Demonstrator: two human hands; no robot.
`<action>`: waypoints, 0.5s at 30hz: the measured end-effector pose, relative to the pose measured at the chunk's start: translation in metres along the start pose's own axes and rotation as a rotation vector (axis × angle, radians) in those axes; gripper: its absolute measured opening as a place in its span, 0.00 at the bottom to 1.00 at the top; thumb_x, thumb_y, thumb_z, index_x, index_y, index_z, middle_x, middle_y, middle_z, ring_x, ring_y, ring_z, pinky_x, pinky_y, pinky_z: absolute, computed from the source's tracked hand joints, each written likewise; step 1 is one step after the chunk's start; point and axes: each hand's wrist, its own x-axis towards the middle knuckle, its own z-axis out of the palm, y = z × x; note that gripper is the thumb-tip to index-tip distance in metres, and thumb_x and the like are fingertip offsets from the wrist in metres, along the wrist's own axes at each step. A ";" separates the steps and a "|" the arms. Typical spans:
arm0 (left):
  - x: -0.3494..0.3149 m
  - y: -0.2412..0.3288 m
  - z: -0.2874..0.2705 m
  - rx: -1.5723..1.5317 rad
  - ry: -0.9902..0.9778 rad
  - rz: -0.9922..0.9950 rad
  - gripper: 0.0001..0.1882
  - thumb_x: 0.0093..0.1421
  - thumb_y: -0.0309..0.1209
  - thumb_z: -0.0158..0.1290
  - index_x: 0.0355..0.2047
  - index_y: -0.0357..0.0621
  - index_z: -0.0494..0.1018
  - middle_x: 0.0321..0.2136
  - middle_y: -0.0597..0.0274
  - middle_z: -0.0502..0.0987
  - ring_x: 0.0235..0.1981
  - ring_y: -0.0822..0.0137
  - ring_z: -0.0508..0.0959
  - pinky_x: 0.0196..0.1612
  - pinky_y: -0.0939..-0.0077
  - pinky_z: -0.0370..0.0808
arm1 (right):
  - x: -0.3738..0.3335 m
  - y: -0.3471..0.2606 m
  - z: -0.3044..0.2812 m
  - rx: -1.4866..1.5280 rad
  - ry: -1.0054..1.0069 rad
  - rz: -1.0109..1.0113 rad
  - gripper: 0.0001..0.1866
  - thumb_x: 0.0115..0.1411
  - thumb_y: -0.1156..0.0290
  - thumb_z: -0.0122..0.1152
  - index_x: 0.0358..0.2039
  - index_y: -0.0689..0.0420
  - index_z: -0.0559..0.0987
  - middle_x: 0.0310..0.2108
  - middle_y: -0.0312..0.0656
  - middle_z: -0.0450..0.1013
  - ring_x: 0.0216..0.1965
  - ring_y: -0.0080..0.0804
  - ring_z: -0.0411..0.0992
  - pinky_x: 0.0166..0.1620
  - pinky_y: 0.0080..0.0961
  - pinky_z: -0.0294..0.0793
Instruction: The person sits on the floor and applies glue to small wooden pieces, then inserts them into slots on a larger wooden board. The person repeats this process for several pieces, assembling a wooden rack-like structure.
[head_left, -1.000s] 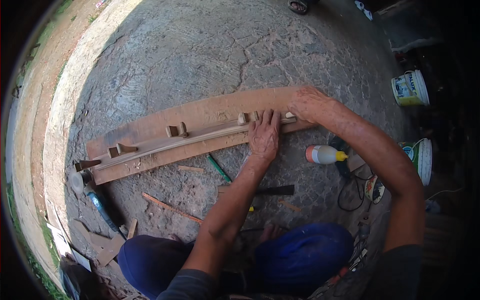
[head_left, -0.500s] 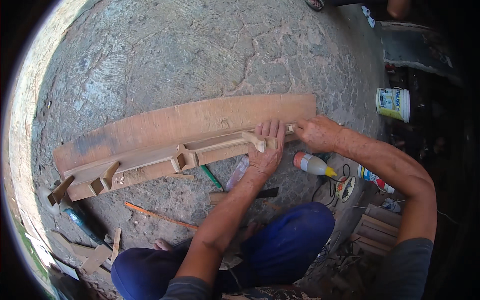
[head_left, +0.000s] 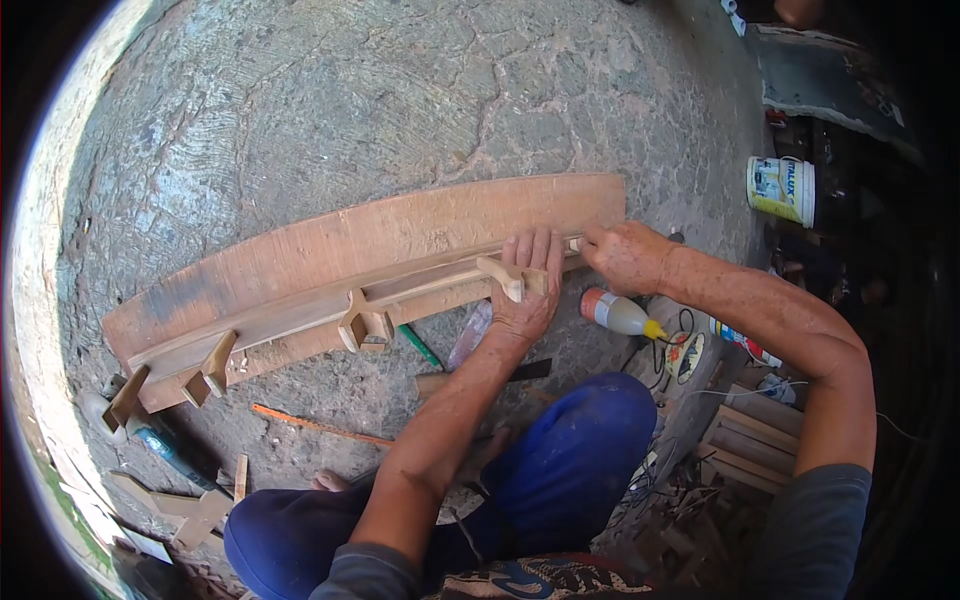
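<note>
At the plank's (head_left: 330, 250) right edge — left hand (head_left: 527, 290) flat, right hand (head_left: 625, 255) pinching.

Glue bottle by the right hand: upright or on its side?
On its side. The glue bottle lies flat on the stone floor, yellow nozzle pointing right, just below the right hand.

head view | worn high | faces down | near long wooden board (head_left: 380, 260)

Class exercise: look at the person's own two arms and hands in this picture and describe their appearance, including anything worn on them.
Both forearms are bare. The left hand and right hand wear no gloves, and no rings or watch can be made out. Short dark grey sleeves cover the upper arms only. Faint dust marks show along the right forearm.
</note>
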 end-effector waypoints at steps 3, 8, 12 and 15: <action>-0.001 0.001 -0.004 0.041 0.018 0.022 0.25 0.58 0.33 0.51 0.57 0.38 0.71 0.57 0.51 0.72 0.60 0.52 0.70 0.65 0.52 0.63 | 0.001 0.000 0.004 -0.001 -0.013 0.011 0.17 0.45 0.73 0.68 0.35 0.68 0.81 0.37 0.53 0.77 0.39 0.51 0.81 0.43 0.40 0.82; 0.000 0.001 0.002 0.066 0.054 0.008 0.25 0.58 0.33 0.51 0.56 0.40 0.71 0.55 0.54 0.72 0.59 0.54 0.70 0.66 0.54 0.61 | 0.002 -0.003 0.003 -0.013 -0.005 0.033 0.14 0.44 0.74 0.68 0.33 0.66 0.83 0.38 0.53 0.78 0.40 0.51 0.81 0.44 0.41 0.82; -0.003 0.003 0.009 0.092 0.060 -0.005 0.25 0.58 0.33 0.51 0.57 0.43 0.71 0.55 0.58 0.72 0.60 0.57 0.69 0.66 0.56 0.60 | 0.001 0.000 0.011 -0.072 -0.041 0.046 0.18 0.43 0.74 0.68 0.37 0.63 0.81 0.37 0.51 0.77 0.40 0.52 0.80 0.44 0.43 0.81; 0.002 0.000 0.009 0.086 0.072 0.006 0.25 0.59 0.33 0.51 0.58 0.43 0.70 0.56 0.58 0.71 0.61 0.57 0.68 0.67 0.56 0.59 | 0.002 -0.001 0.005 -0.091 -0.035 0.077 0.15 0.43 0.75 0.67 0.35 0.63 0.83 0.38 0.52 0.77 0.41 0.53 0.80 0.44 0.43 0.81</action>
